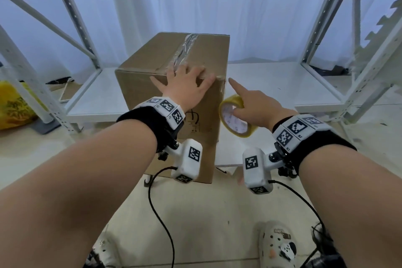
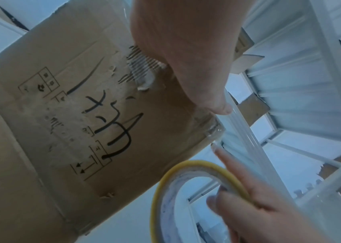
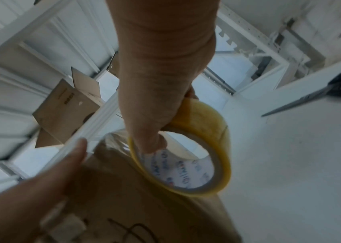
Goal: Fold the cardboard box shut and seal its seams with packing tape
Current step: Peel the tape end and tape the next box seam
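A brown cardboard box (image 1: pixel 152 85) stands upright on the low white shelf (image 1: pixel 272 85), its top flaps folded shut. Wrinkled clear tape (image 1: pixel 185 50) runs along the top centre seam and over the near right corner. My left hand (image 1: pixel 185 76) lies flat on the near top edge with its fingers spread; its thumb (image 2: pixel 186 65) presses on the printed front face (image 2: pixel 61 115). Just right of the box, my right hand (image 1: pixel 241 102) grips a yellowish tape roll (image 1: pixel 232 122), fingers through the core (image 3: pixel 186 172). Its index finger points at the box's right corner.
White rack uprights and diagonal braces (image 1: pixel 326 28) frame the shelf on both sides. A yellow bag (image 1: pixel 13 106) sits on the floor at the left. Scissors (image 3: pixel 311 98) lie on the white surface to the right. Another open carton (image 3: pixel 65 106) sits behind. Cables hang from my wrists above my shoes (image 1: pixel 278 243).
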`<state>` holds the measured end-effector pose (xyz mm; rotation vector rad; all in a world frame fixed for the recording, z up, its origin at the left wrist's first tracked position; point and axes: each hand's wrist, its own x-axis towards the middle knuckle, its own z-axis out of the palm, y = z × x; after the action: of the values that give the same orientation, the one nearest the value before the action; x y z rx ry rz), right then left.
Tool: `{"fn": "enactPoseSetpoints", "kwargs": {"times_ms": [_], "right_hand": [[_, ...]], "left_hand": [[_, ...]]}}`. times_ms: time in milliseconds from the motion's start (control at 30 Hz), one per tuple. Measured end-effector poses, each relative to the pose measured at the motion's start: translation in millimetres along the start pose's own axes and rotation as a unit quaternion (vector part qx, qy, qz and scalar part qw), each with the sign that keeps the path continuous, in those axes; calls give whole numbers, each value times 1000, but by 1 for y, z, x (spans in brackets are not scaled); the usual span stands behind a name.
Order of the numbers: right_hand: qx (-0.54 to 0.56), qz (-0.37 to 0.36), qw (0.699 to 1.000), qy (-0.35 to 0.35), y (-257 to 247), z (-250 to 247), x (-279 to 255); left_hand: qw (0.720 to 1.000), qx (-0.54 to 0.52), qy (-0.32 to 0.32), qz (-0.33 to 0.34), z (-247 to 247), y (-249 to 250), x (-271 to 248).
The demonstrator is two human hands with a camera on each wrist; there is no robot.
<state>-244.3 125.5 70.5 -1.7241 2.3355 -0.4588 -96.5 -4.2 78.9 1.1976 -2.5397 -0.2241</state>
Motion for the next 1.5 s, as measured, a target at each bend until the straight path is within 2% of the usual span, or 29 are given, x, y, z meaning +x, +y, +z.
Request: {"fn": "enactPoseSetpoints", "kwargs": {"times_ms": [67,167,333,433,567,733,867,933,1033,1167,1333,1500], "right_hand": [[-41,17,999,-2,2,1,1],[-59,27,998,-8,4,1,5],[95,-12,994,-45,1,0,2],[159,-12,987,-10,-6,-1,5],[244,5,970,15,-12,5,15],[303,31,952,19,-19,18,31],[318,64,945,43,-20,13,33],[320,87,941,61,-20,11,32],[279,87,954,66,-26,13,27],[240,100,962,83,-32,18,25],[213,128,966,75,-35,24,32],[170,146,974,8,-34,44,36]], "left_hand": [[1000,-23,-1,-16,-1,6,2],[999,-40,22,-3,0,5,2],[995,-74,52,50,2,-16,6],[988,-116,71,69,0,-30,12],[980,-162,64,95,-6,-51,28],[984,-127,50,111,-5,-62,34],[986,-78,64,132,5,-59,19],[990,-60,58,113,6,-51,14],[996,-54,10,65,-5,-37,9],[997,-46,-30,47,-13,-34,12],[997,-60,-2,55,-6,-39,7],[995,-77,11,61,-2,-41,5]]}}
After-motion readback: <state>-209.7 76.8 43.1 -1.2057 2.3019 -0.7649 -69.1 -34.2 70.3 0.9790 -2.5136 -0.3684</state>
